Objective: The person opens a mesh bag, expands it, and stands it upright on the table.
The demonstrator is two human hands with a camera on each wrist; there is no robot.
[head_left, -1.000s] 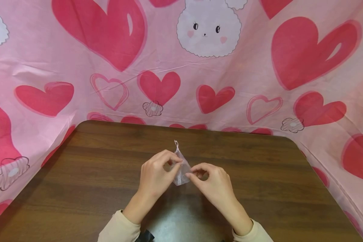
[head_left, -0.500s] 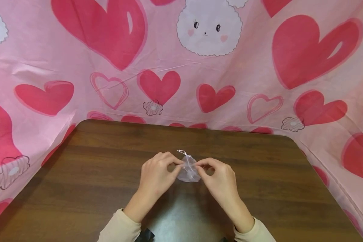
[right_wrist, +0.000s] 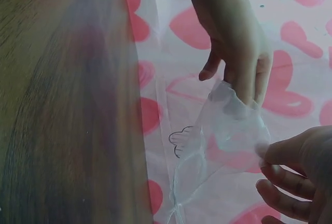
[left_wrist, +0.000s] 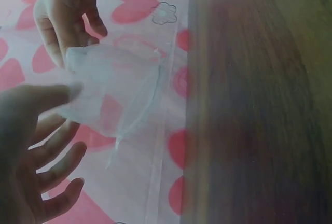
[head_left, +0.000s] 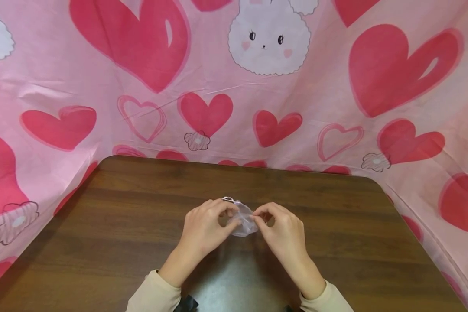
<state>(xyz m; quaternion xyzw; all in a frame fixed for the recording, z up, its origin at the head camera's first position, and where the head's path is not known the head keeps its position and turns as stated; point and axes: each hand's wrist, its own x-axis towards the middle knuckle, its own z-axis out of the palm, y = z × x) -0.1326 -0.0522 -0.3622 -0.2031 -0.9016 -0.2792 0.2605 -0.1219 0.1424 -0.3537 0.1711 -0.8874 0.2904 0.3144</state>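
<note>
A small sheer drawstring pouch (head_left: 246, 222) of whitish mesh is stretched between my two hands above the table. My left hand (head_left: 204, 223) holds its left side between thumb and index finger, whose tips stand a little apart around the mesh. On the other side, my right hand (head_left: 282, 227) pinches the edge with thumb and index finger. The white drawstring loop (head_left: 228, 199) sticks out at the far left of the pouch, past my left fingers. In the right wrist view the mesh (right_wrist: 228, 136) is see-through, and the left fingertips overlap its upper edge.
A dark brown wooden table (head_left: 140, 242) lies under the hands. Behind and beside it hangs a pink curtain (head_left: 218, 78) with red hearts and a white bunny. A black strap (head_left: 187, 303) shows at the left sleeve.
The pouch has turned and spread into a rounder shape, its loop swinging nearer and to the left. My right hand has risen slightly; the left thumb and index finger have parted more.
</note>
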